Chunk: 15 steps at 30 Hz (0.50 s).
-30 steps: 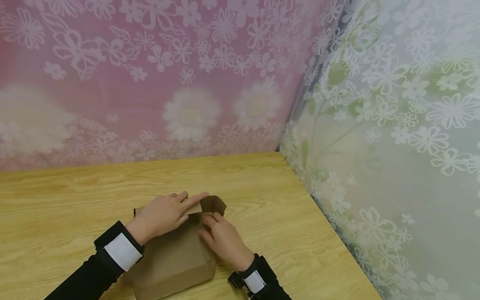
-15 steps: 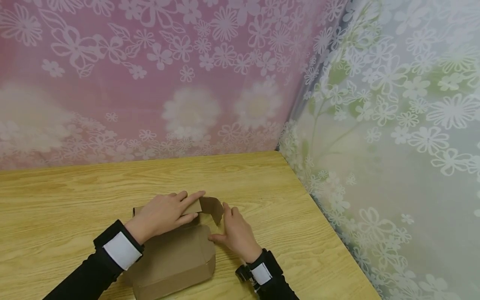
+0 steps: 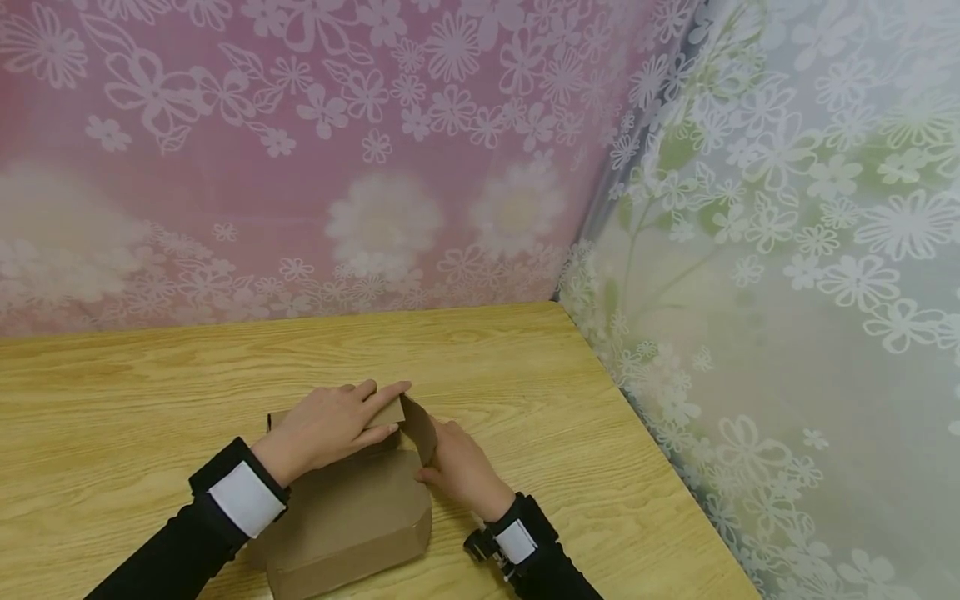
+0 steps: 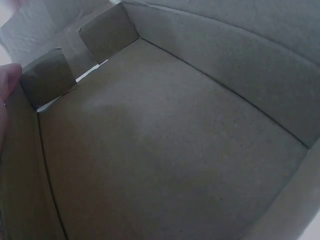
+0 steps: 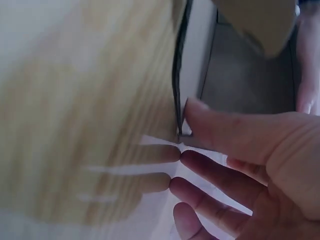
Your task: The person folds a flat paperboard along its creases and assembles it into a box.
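Observation:
A brown cardboard box (image 3: 352,508) with raised walls lies at the front of the table. My left hand (image 3: 322,429) grips its far wall (image 3: 388,413), thumb on the near side and fingers over the rim. At the far right corner a side flap (image 3: 420,429) stands bent inward, and my right hand (image 3: 465,467) touches its outer side. In the right wrist view the right hand's fingers (image 5: 215,175) are extended, with the thumb near the box edge. The left wrist view looks into the bare box floor (image 4: 165,130), with two small tabs (image 4: 110,35) along one side.
The box rests on a wood-grain table (image 3: 525,383). A pink flowered curtain (image 3: 300,167) hangs behind it, and a pale flowered curtain (image 3: 787,292) runs along the right edge. Each wrist wears a black band (image 3: 240,492).
The right hand moved away from the box's right corner, then came back against the flap's outer side. The flap has swung inward toward the box. The left hand has stayed on the wall.

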Tool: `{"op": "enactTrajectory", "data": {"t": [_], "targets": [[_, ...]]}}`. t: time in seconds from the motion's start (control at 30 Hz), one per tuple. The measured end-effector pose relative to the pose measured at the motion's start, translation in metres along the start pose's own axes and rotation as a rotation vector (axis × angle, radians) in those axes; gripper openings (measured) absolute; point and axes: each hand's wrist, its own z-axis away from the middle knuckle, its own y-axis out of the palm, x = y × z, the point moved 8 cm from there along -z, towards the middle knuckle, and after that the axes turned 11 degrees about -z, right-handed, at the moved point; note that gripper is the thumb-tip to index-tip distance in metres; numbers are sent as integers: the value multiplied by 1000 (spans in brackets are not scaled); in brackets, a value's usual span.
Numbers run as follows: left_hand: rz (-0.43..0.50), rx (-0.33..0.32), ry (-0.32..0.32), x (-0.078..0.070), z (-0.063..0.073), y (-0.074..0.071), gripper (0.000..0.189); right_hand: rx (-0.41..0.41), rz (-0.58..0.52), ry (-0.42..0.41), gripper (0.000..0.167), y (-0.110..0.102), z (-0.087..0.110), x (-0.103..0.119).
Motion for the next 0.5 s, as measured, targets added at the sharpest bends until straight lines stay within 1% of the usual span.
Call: {"op": "enactTrajectory", "data": {"t": [0.1, 0.17, 0.3, 0.37, 0.47, 0.5], "targets": [[0, -5, 2, 0, 0, -1, 58, -7, 49, 7, 63, 0, 2, 5], [10, -10, 7, 0, 0, -1, 55, -6, 55, 17, 61, 1, 3, 8], [39, -15, 12, 0, -1, -1, 50, 10, 41, 15, 65, 5, 2, 12], [48, -11, 12, 0, 0, -1, 48, 15, 57, 6, 66, 8, 1, 15], [54, -2, 15, 1, 0, 0, 47, 11, 130, -1, 67, 10, 0, 20], [53, -1, 16, 1, 0, 0, 47, 12, 170, -6, 65, 10, 0, 22]]}}
